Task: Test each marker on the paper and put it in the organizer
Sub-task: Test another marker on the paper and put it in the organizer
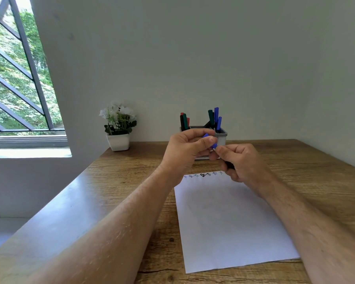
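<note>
My left hand [188, 151] pinches a blue marker cap [209, 140] in front of the grey organizer [221, 135]. My right hand [238, 162] grips the dark barrel of the marker [229, 165], its end meeting the cap. Both hands hover above the far edge of the white paper [230, 218], which carries a row of small test scribbles [203, 174] along its top. Several capped markers [215, 117], blue, green, red and black, stand upright in the organizer.
A white pot with white flowers [119, 128] stands at the back left of the wooden table [131, 181]. A window [19, 78] lies to the left, and a plain wall rises behind the table.
</note>
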{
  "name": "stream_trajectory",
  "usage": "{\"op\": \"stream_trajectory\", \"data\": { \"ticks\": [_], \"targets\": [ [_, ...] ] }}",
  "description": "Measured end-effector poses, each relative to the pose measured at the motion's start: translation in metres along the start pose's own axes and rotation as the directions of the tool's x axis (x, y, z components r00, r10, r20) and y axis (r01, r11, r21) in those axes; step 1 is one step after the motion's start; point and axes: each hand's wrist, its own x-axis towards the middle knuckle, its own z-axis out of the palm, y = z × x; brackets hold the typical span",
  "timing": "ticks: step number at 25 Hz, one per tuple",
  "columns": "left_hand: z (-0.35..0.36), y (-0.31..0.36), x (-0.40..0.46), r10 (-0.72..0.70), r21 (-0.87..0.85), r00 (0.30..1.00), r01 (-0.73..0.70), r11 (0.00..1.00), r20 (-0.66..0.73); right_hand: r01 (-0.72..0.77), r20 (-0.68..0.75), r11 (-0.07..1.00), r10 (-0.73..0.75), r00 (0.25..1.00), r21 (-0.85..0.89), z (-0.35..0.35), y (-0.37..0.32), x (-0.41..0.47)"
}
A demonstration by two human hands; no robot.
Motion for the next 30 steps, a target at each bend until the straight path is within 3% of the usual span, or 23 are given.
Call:
{"op": "stream_trajectory", "data": {
  "ticks": [8,12,15,19,22,24,27,30],
  "targets": [
    [0.002,-0.002,0.003,0.021,-0.027,0.999,-0.022,0.999,-0.035,-0.001,-0.063,1.0,0.002,0.998,0.01,0.001,-0.009,-0.001],
    [-0.01,0.007,0.008,0.003,-0.264,0.984,-0.051,0.963,-0.179,0.031,-0.145,0.981,-0.06,0.988,-0.191,0.003,-0.006,0.0],
    [-0.02,0.012,0.01,-0.062,-0.427,0.971,-0.043,0.903,-0.229,0.086,-0.177,0.995,-0.092,0.98,-0.04,-0.002,-0.004,-0.002],
    [-0.011,0.009,0.008,-0.152,-0.526,0.976,0.049,0.849,-0.156,0.137,-0.197,0.989,-0.123,0.973,0.059,-0.008,-0.002,-0.003],
    [-0.01,0.007,0.007,-0.183,-0.517,0.975,0.093,0.851,-0.127,0.184,-0.283,0.983,-0.173,0.943,0.012,-0.014,-0.001,-0.002],
    [-0.009,0.004,0.006,-0.203,-0.471,0.973,0.129,0.873,-0.108,0.178,-0.327,0.98,-0.142,0.934,0.085,-0.02,0.0,-0.001],
    [-0.002,-0.001,0.003,-0.244,-0.311,0.967,0.211,0.927,-0.072,0.091,-0.37,0.98,-0.019,0.929,0.177,-0.025,0.003,-0.002],
    [0.006,-0.008,-0.001,-0.22,-0.086,0.975,0.217,0.972,-0.027,0.0,-0.441,1.0,0.011,0.897,0.025,-0.03,0.013,-0.001]
  ]
}}
